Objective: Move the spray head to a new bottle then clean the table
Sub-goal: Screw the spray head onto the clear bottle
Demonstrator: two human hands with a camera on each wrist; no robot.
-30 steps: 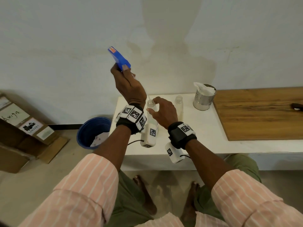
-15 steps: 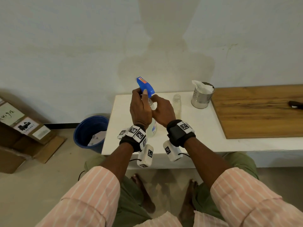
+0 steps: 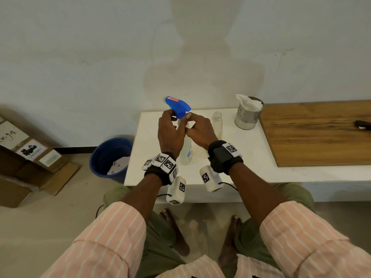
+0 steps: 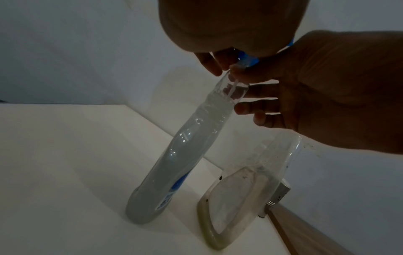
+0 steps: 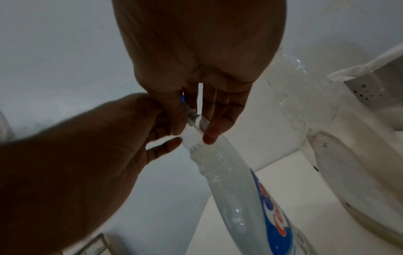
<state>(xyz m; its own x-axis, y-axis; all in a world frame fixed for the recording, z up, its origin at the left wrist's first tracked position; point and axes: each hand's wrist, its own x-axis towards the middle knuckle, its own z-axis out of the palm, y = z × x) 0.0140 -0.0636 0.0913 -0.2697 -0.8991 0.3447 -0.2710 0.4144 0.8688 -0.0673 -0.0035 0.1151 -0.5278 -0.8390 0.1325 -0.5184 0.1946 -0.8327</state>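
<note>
The blue spray head (image 3: 177, 106) sits on top of the full clear bottle (image 3: 185, 152), which stands on the white table (image 3: 251, 157). My left hand (image 3: 172, 119) grips the spray head from the left. My right hand (image 3: 190, 125) pinches the bottle's neck just under it, thumb against the head's base. In the left wrist view the dip tube (image 4: 232, 88) runs down inside the neck of the full bottle (image 4: 185, 146). An empty clear bottle (image 3: 217, 125) stands uncapped just to the right. The joint between head and neck is hidden by fingers.
A perforated metal tin (image 3: 249, 115) holding a white cloth (image 3: 250, 102) stands behind the empty bottle. A wooden board (image 3: 321, 135) covers the table's right part, with a dark object (image 3: 363, 125) on it. On the floor at the left are a blue bucket (image 3: 110, 157) and cardboard boxes (image 3: 22, 155).
My left hand has brought the spray head down from high at the left onto the full bottle's mouth. My right hand has stayed at the bottle's neck.
</note>
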